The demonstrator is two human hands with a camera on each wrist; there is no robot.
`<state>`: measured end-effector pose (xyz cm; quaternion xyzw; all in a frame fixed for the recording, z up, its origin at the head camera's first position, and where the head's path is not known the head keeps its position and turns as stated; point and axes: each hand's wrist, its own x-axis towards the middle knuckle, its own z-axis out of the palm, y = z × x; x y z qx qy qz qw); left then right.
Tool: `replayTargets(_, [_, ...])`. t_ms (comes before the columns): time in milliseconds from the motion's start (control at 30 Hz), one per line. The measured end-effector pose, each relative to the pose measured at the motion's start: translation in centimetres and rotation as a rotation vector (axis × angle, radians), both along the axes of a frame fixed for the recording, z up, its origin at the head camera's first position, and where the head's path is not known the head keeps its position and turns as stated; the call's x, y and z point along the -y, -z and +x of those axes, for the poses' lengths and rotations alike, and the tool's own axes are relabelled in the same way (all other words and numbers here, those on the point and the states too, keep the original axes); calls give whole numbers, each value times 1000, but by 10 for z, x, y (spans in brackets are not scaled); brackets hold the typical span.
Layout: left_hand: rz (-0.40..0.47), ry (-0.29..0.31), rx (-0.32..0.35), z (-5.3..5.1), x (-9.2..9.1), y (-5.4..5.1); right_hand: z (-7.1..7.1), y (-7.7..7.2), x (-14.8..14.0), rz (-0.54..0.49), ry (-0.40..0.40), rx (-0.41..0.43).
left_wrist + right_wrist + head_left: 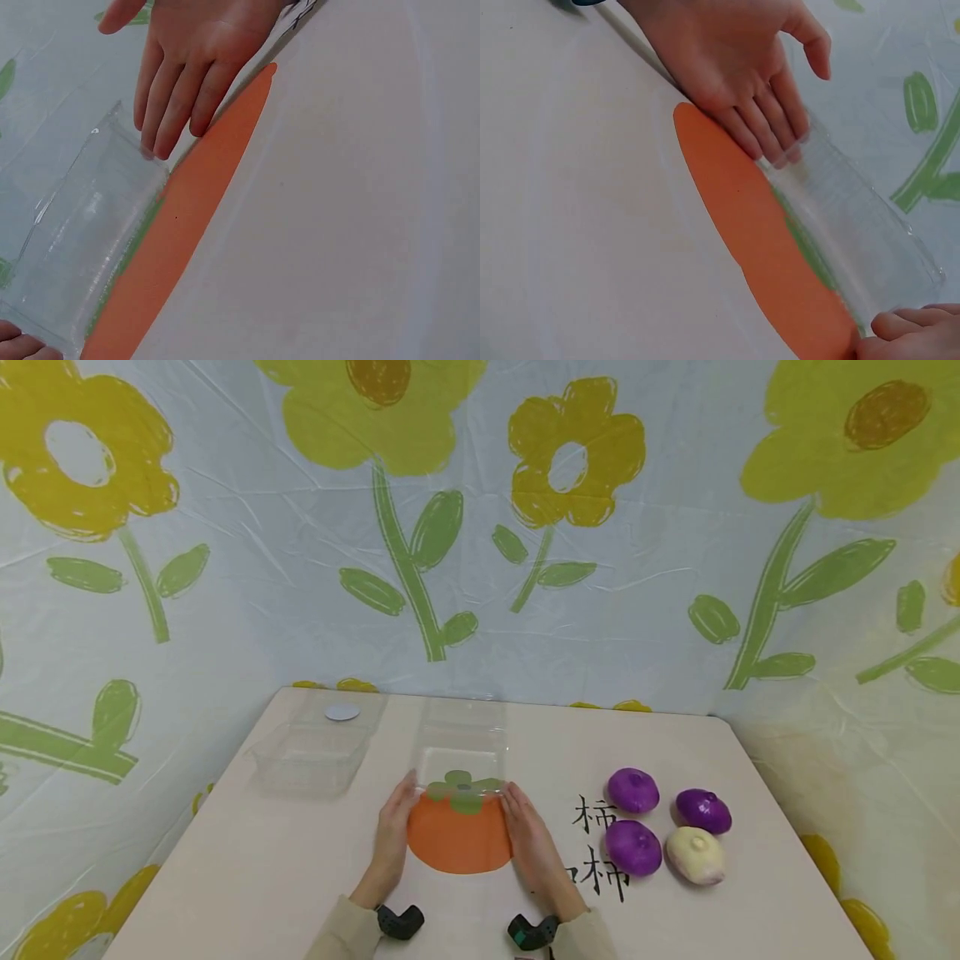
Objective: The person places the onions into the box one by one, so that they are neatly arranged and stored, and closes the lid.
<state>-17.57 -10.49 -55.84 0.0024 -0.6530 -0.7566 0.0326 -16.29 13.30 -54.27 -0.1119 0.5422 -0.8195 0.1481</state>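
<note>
A clear plastic clamshell box (pixel 450 762) lies in front of me, its lid (pixel 459 718) folded back away from me. My left hand (pixel 392 831) touches the box's left side with straight fingers, palm inward. On the opposite side, my right hand (pixel 532 839) rests its fingertips against the box. The right wrist view shows the left fingers (pixel 769 135) straight at the box's end, thumb held apart. Across in the left wrist view, the right fingers (pixel 176 97) are straight too. Between the hands is a flat orange fruit picture (pixel 459 839) with green leaves, partly under the box.
A second clear box (pixel 303 764) stands open at the left, with a white oval label (pixel 342 712) on its lid. To the right are three purple onions (pixel 633 790) and a cream-coloured bulb (pixel 696 856), near black printed characters (pixel 600 870). A flowered cloth (pixel 480 568) hangs behind the table.
</note>
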Motion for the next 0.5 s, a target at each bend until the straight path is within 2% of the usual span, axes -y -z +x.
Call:
replayTargets(167, [0, 63, 0, -1, -2, 2, 1, 3, -7, -38, 66, -10])
replayTargets(333, [-25, 142, -12, -4, -6, 4, 1, 5, -17, -21, 158, 17])
replayTargets(500, [-58, 172, -34, -7, -10, 5, 0, 6, -23, -26, 200, 28])
